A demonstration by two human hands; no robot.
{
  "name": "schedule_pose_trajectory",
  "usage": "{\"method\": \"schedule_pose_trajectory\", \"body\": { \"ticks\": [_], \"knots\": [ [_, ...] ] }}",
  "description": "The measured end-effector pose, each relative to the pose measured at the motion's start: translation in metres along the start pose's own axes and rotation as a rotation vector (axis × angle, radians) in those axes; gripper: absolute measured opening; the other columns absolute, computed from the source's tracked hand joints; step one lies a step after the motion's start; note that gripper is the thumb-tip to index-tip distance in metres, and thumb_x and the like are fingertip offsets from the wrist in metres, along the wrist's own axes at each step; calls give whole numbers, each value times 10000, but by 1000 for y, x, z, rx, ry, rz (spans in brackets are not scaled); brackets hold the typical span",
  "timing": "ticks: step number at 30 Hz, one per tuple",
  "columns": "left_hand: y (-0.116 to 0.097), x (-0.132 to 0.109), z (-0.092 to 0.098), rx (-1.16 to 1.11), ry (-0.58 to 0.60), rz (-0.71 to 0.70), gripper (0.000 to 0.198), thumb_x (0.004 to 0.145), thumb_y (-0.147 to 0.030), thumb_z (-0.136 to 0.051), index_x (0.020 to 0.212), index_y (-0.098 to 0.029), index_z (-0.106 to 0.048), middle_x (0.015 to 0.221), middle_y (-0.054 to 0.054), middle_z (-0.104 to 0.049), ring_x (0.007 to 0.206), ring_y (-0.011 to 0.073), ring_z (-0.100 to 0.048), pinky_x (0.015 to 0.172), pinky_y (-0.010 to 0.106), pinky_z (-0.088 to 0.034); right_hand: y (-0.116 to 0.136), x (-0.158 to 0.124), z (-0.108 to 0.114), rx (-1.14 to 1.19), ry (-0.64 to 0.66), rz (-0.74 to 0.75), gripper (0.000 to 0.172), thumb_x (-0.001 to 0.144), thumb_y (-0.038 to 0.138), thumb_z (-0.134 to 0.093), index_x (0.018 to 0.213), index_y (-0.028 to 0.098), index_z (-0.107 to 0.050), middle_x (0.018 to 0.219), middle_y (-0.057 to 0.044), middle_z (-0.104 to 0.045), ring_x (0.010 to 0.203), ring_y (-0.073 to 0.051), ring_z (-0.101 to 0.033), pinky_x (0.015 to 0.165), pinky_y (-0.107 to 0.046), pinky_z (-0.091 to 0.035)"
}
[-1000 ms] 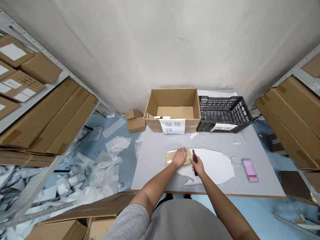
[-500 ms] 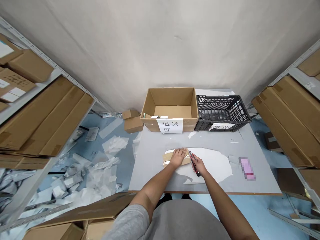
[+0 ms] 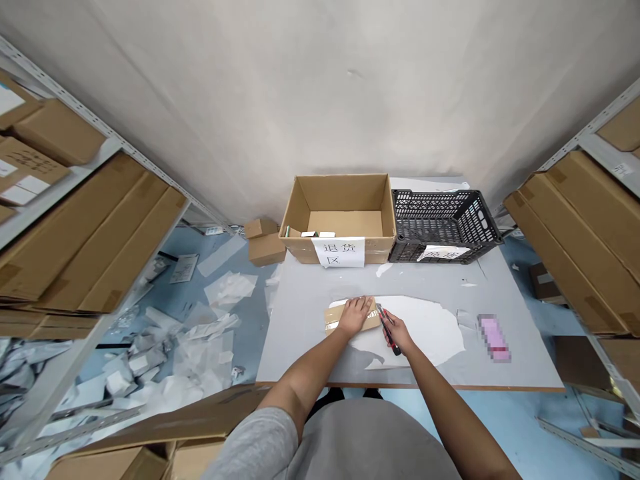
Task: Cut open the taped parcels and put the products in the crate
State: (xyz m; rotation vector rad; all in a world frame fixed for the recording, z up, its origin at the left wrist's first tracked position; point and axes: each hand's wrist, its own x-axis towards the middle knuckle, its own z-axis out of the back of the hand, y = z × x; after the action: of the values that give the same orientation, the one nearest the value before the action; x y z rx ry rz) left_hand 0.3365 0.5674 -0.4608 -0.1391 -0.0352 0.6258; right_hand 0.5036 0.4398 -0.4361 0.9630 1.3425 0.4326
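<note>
A small brown cardboard box [image 3: 333, 320] with white printed strips lies flat on the table. Across its top rests my left hand [image 3: 355, 315], fingers bent over it and gripping it against the surface. My right hand [image 3: 396, 331] is closed round a red and black utility knife [image 3: 389, 334]. The knife slants, with its tip end at the box's right end; whether the blade touches the cardboard cannot be made out. Under both hands and the box's right part spreads a torn white sheet [image 3: 430, 330].
A large open carton [image 3: 343, 248] with a paper sign holds a few small boxes at the table's back. Beside it stands a black plastic crate [image 3: 445, 230]. A blurred pink item [image 3: 494, 339] lies rightward. Loaded shelves [image 3: 95, 233] flank the table; wrapping scraps [image 3: 200, 340] litter the floor.
Almost nothing differs. The small box has shifted very slightly left under my left hand, and the knife stays at its right end.
</note>
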Motion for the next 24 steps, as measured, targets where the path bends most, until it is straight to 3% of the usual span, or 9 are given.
{"method": "schedule_pose_trajectory", "body": {
  "ticks": [8, 15, 24],
  "knots": [
    [-1, 1, -3, 0, -10, 22, 508, 1117, -376, -442, 1600, -225, -471, 1508, 153, -604, 1292, 293, -580, 1092, 437, -442, -12, -5, -3, 14, -8, -4, 836, 897, 628, -639, 1596, 200, -472, 540, 98, -540, 396, -125, -498, 366, -209, -449],
    [3, 3, -5, 10, -16, 13, 489, 1120, -328, -415, 1596, -234, -482, 1517, 150, -605, 1286, 289, -594, 1096, 436, -451, 2, 5, -12, -13, -39, 4, 807, 917, 580, -613, 1610, 192, -465, 527, 91, -539, 386, -125, -481, 360, -205, -430],
    [4, 3, -7, 9, -27, -8, 494, 1107, -319, -444, 1587, -214, -487, 1510, 164, -606, 1286, 286, -604, 1117, 443, -454, -6, -5, -10, -43, -44, -7, 813, 910, 598, -596, 1609, 205, -463, 535, 99, -532, 391, -120, -492, 371, -204, -445]
  ]
}}
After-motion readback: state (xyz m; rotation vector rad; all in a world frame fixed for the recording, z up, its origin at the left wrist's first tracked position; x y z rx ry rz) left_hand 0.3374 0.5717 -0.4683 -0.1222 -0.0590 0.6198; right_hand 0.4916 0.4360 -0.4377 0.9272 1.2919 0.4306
